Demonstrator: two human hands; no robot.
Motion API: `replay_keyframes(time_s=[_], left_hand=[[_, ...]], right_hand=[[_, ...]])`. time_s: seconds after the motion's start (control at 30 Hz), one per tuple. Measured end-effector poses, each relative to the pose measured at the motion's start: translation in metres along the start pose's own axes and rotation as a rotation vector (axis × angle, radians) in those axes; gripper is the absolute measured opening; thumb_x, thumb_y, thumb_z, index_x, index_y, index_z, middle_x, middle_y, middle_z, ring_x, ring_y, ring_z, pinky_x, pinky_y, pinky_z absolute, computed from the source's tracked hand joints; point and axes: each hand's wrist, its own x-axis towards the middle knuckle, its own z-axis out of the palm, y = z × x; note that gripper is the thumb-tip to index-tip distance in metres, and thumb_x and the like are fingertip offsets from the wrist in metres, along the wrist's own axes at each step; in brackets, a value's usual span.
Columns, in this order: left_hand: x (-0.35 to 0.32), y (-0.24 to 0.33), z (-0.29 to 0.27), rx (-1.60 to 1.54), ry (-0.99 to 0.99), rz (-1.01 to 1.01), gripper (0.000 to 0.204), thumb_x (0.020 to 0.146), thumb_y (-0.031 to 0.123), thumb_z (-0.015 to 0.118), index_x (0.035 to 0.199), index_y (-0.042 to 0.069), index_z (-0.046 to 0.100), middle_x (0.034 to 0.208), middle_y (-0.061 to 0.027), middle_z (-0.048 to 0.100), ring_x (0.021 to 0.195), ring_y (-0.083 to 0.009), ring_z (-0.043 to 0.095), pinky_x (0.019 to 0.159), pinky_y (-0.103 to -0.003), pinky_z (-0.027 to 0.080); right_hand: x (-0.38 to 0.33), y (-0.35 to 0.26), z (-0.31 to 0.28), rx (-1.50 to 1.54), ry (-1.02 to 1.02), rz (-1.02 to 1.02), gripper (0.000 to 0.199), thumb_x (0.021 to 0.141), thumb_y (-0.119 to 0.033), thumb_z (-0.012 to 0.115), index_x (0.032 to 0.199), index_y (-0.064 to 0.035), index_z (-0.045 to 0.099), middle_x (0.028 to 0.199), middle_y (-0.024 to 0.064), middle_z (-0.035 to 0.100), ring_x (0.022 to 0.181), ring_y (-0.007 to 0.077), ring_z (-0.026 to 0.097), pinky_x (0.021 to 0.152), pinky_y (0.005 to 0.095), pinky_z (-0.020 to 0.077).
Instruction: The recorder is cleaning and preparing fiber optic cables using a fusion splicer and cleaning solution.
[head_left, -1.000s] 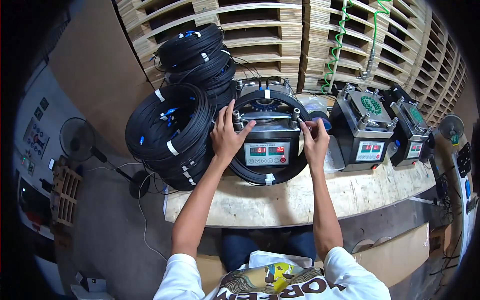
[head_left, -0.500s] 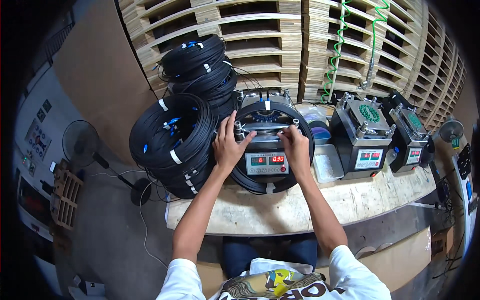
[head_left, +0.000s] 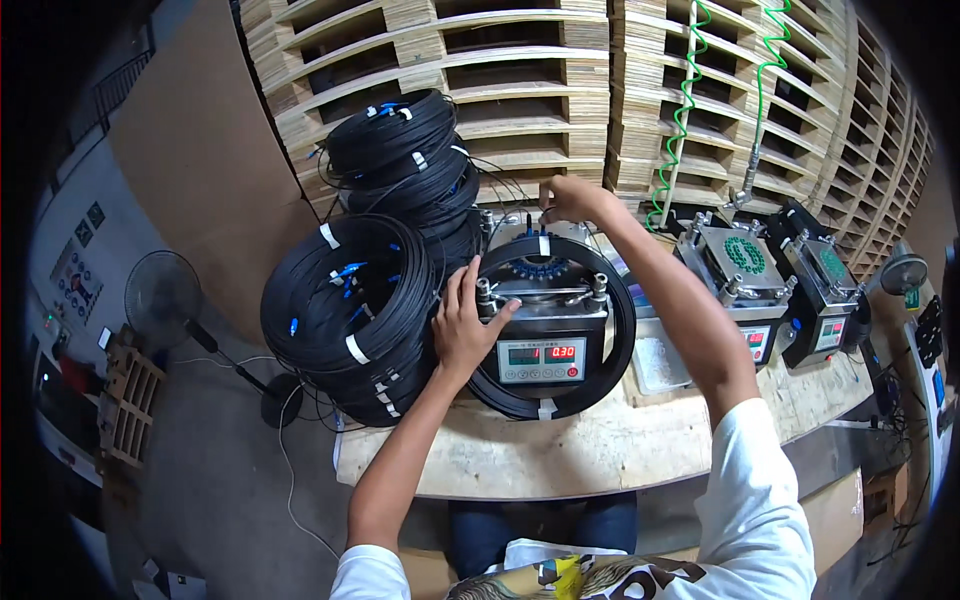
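Observation:
Before me stands a polishing machine (head_left: 541,373) with a red-lit display and metal corner posts. A hoop of coiled black cable (head_left: 624,350), bound with white ties, rests around it. My left hand (head_left: 465,330) lies with fingers extended and thumb apart at the machine's left front post (head_left: 485,297), over the hoop's left side. Across the machine reaches my right hand (head_left: 573,200), fingers bent down in a pinch beside the upright black connector ends (head_left: 530,226) at its back. What the fingertips hold is too small to make out. Blue connectors (head_left: 540,268) ring the machine's top.
Stacked black cable coils (head_left: 345,310) with blue connectors stand left. Right are a clear plastic tray (head_left: 660,365) and two similar machines (head_left: 745,265) (head_left: 828,275). Wooden pallets (head_left: 505,75) rise behind the wooden table (head_left: 600,455). Green coiled hoses (head_left: 685,90) hang there.
My right hand has left the right front post and reached to the machine's back. My left hand stays at the left post. The display's left readout has changed.

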Motion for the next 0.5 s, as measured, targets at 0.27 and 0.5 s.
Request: replay_keyframes(time_s=[0.27, 0.5], left_hand=[[-0.001, -0.004, -0.005, 0.019, -0.011, 0.006, 0.084, 0.087, 0.062, 0.064, 0.146, 0.006, 0.044, 0.133, -0.0189, 0.055, 0.112, -0.0389, 0.062, 0.088, -0.047, 0.055], [0.011, 0.006, -0.016, -0.116, -0.128, -0.023, 0.082, 0.087, 0.052, 0.069, 0.146, 0.004, 0.039, 0.139, -0.0244, 0.047, 0.122, -0.0422, 0.054, 0.099, -0.048, 0.048]], right_hand=[[0.043, -0.017, 0.030, -0.162, -0.648, 0.181, 0.024, 0.085, -0.007, 0.073, 0.106, 0.0024, 0.067, 0.082, 0.0136, 0.071, 0.065, 0.0210, 0.070, 0.049, 0.0324, 0.0583], [0.049, -0.004, 0.016, 0.058, -0.694, 0.298, 0.030, 0.091, -0.005, 0.066, 0.118, 0.0057, 0.058, 0.102, 0.0189, 0.069, 0.079, 0.0287, 0.073, 0.063, 0.0368, 0.0655]])
